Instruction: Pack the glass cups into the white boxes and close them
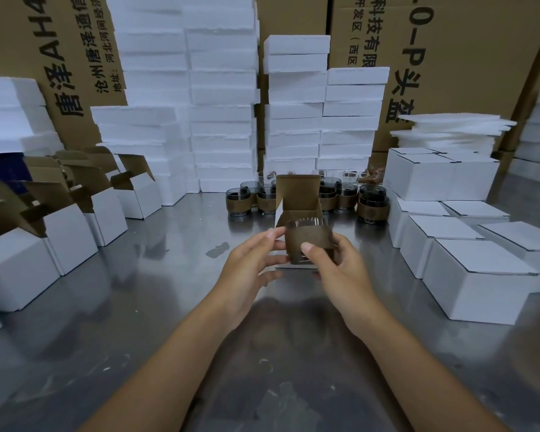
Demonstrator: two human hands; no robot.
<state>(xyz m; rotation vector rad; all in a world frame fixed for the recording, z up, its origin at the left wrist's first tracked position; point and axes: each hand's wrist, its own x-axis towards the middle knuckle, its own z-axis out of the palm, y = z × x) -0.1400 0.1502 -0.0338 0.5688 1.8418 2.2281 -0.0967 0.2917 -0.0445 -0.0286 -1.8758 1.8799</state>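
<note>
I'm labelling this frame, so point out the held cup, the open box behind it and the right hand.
glass cup (pixel 309 241), head view, brown sleeve.
open white box (pixel 298 190), head view, raised lid.
right hand (pixel 340 272), head view, back of hand.

A single head-worn wide-angle view looks forward and steeply down from above the near edge of a steel table. It sits close over the person's forearms, which enter from the bottom edge. It faces the far stacks of white foam and cardboard cartons behind them. Straight lines bow at the left and right edges.
</note>
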